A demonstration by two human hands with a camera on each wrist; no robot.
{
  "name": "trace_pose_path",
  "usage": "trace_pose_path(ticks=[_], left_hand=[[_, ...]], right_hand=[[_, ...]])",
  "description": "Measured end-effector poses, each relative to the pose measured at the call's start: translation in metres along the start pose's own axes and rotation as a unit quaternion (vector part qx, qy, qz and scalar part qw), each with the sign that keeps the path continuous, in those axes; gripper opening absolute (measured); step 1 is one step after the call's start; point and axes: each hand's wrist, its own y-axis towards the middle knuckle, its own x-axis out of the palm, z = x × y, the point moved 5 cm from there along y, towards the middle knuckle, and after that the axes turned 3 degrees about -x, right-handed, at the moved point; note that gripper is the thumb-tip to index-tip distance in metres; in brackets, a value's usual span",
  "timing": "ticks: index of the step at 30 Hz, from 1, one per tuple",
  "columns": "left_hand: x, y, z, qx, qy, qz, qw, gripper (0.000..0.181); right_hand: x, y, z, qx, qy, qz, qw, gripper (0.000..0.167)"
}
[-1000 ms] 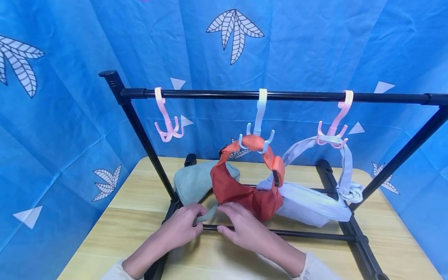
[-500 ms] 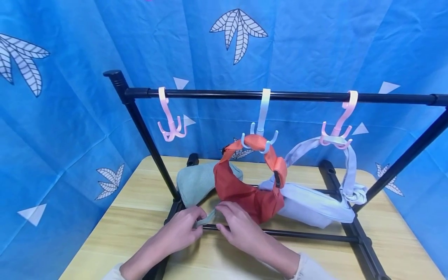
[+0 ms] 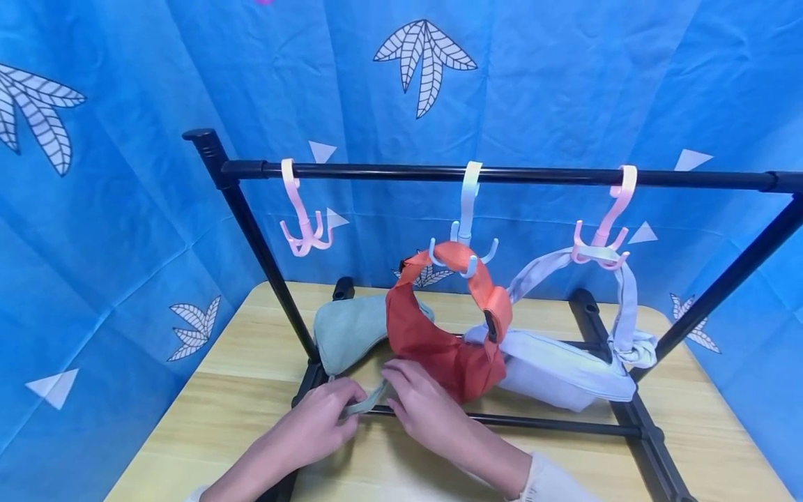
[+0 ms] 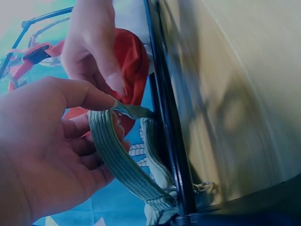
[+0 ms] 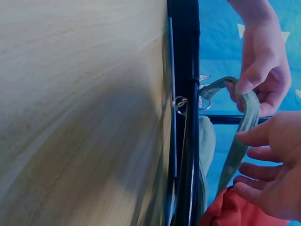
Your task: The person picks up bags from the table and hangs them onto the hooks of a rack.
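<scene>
A small grey-green bag (image 3: 351, 331) lies at the left of the black rack, partly behind a red bag (image 3: 433, 338). Its ribbed strap (image 4: 115, 155) loops up toward my hands. My left hand (image 3: 323, 415) pinches that strap between thumb and forefinger. My right hand (image 3: 429, 411) is just across from it, thumb and forefinger apart, fingertips at the strap; whether they touch it I cannot tell. By its orange strap, the red bag hangs from a light blue hook (image 3: 467, 209). A lavender bag (image 3: 558, 369) hangs from the right pink hook (image 3: 605, 230).
The black rack's top rail (image 3: 389, 171) spans the scene, with a lower bar (image 3: 533, 422) close to my hands. A left pink hook (image 3: 304, 226) carries nothing. The rack stands on a wooden table (image 3: 207, 418) before a blue patterned curtain (image 3: 533, 84).
My left hand has shifted slightly down and left with the strap, and more of the strap shows between the hands. The red bag and its blue hook have turned a little.
</scene>
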Motion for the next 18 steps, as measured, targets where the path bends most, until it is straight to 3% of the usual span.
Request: trace_pose_path(ticks=[5, 12, 18], left_hand=[[-0.005, -0.004, 0.005, 0.003, -0.008, -0.008, 0.9999, 0.020], [-0.012, -0.006, 0.009, -0.021, -0.041, -0.048, 0.9978, 0.019], [-0.016, -0.008, 0.013, -0.023, -0.050, -0.053, 0.9971, 0.014]], right_hand=[[0.001, 0.001, -0.001, -0.017, -0.020, 0.007, 0.9996, 0.042], [0.002, 0.003, -0.001, -0.043, -0.051, 0.021, 0.9975, 0.033], [0.003, 0.003, 0.000, -0.050, -0.056, 0.033, 0.9966, 0.025]])
